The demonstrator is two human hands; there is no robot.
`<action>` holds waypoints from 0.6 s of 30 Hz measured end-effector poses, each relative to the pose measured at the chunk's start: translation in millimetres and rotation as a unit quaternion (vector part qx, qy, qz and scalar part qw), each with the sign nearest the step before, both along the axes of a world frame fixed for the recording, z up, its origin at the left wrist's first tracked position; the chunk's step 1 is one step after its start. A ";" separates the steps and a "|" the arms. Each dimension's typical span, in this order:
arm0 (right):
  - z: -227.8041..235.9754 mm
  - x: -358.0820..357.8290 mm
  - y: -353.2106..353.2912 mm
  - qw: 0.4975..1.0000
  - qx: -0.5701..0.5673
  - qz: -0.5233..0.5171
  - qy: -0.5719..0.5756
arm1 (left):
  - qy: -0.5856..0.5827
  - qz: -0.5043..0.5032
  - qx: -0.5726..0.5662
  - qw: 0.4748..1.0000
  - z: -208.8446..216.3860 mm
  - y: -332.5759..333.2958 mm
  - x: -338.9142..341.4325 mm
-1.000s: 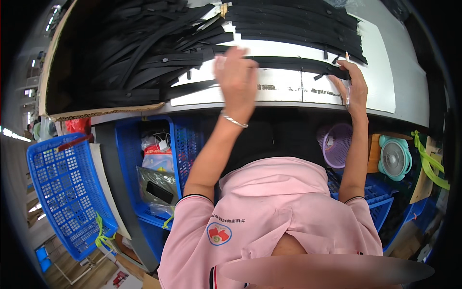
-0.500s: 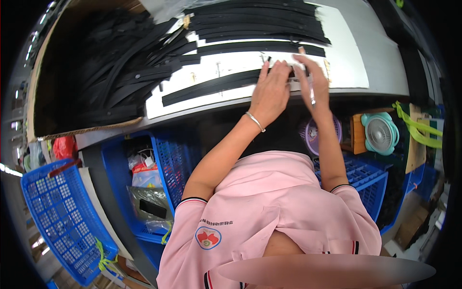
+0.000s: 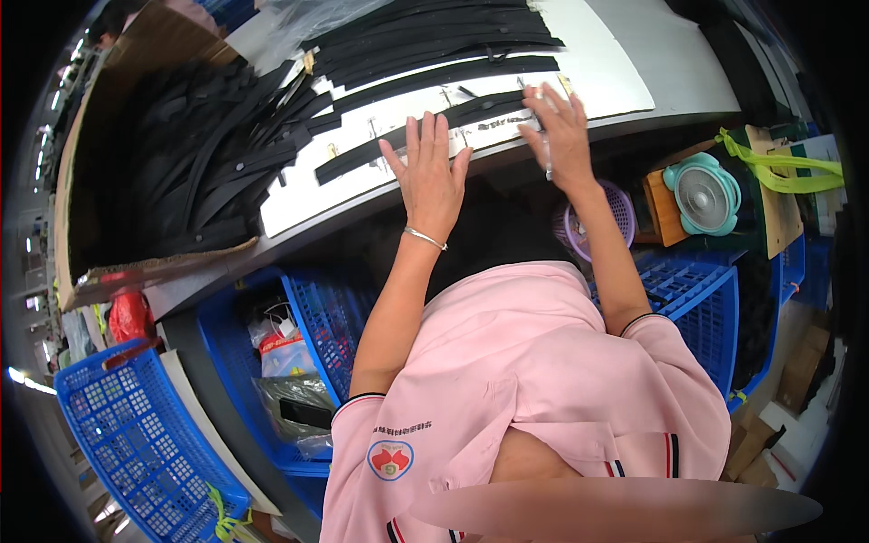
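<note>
A black strap (image 3: 394, 147) lies slantwise on the white board (image 3: 625, 95), which carries small dark marks. Over its left part, my left hand (image 3: 433, 181) has its fingers spread, fingertips at the strap's near edge. My right hand (image 3: 566, 140) reaches to the strap's right end with fingers stretched and thumb apart. A small silvery item (image 3: 549, 166) shows at that hand's thumb side; its kind is unclear. Just beyond lies another black strap (image 3: 434, 81), and farther back a flat stack of several black straps (image 3: 434, 38).
A cardboard box (image 3: 68, 217) heaped with loose black straps (image 3: 217, 154) stands at the left. Below the table edge are blue crates (image 3: 317, 312), a blue basket (image 3: 136, 425), a purple basket (image 3: 620, 213) and a turquoise fan (image 3: 704, 195). Clear plastic (image 3: 312, 27) lies at the back.
My left hand has moved left along the strap and spread its fingers. My right hand stays near the right end, its fingers more spread. The whole view has shifted slightly.
</note>
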State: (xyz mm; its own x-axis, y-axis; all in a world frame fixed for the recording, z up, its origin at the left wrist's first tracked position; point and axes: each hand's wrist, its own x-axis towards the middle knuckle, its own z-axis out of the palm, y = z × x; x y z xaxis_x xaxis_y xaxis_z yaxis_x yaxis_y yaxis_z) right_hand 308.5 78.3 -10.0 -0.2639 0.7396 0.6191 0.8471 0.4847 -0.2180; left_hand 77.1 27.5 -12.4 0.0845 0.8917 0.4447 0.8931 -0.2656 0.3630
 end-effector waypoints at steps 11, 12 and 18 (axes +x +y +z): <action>-15.0 38.2 8.5 0.999 -0.005 -0.032 0.002 | 0.024 0.143 -0.006 0.989 -1.9 -18.6 -57.3; -14.0 37.3 7.9 0.999 -0.009 -0.037 0.005 | 0.024 0.146 -0.007 0.989 -2.1 -19.8 -63.4; 13.9 20.5 9.7 0.998 -0.021 -0.009 0.054 | 0.007 0.133 0.005 0.991 -1.7 -25.2 -72.7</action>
State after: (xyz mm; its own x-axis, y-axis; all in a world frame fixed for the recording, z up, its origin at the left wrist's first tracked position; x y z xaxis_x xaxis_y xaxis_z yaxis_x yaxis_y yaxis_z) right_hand 329.0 88.1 3.9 -0.1841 0.7700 0.6109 0.8263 0.4578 -0.3280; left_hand 4.4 2.2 -14.1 -0.1477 0.8787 0.4539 0.9367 -0.0230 0.3493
